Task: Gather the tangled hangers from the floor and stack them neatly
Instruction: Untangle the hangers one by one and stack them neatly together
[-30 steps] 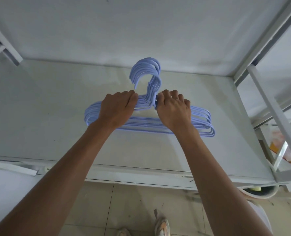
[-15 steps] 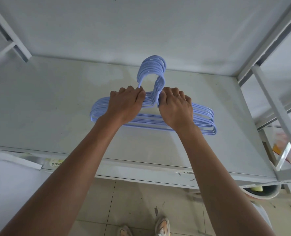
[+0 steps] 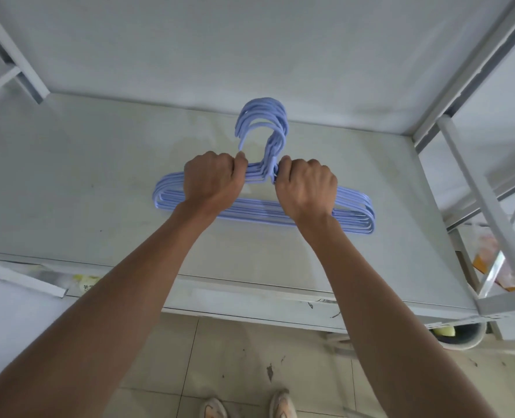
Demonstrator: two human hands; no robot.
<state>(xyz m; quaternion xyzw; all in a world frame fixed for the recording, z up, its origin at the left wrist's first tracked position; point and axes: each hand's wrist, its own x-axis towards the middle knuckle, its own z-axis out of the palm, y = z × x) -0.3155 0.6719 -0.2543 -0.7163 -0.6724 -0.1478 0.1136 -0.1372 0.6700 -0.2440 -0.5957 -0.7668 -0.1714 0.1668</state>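
A stack of several light-blue plastic hangers (image 3: 355,212) lies flat on a pale grey platform (image 3: 99,182), hooks (image 3: 262,116) pointing away from me toward the wall. My left hand (image 3: 212,179) is curled around the left shoulder of the stack beside the necks. My right hand (image 3: 306,187) is clenched on the right shoulder just past the necks. The hanger ends stick out left and right of my fists, roughly aligned.
A white wall rises behind the platform. White metal frame posts stand at the far left (image 3: 11,55) and right (image 3: 485,188). A dark bin (image 3: 458,336) sits under the right edge. Tiled floor and my shoes (image 3: 247,405) lie below the front edge.
Both hands have curled from flatter grips into tight fists on the stack. The hangers have stayed in nearly the same spot on the platform; the view shifted slightly.
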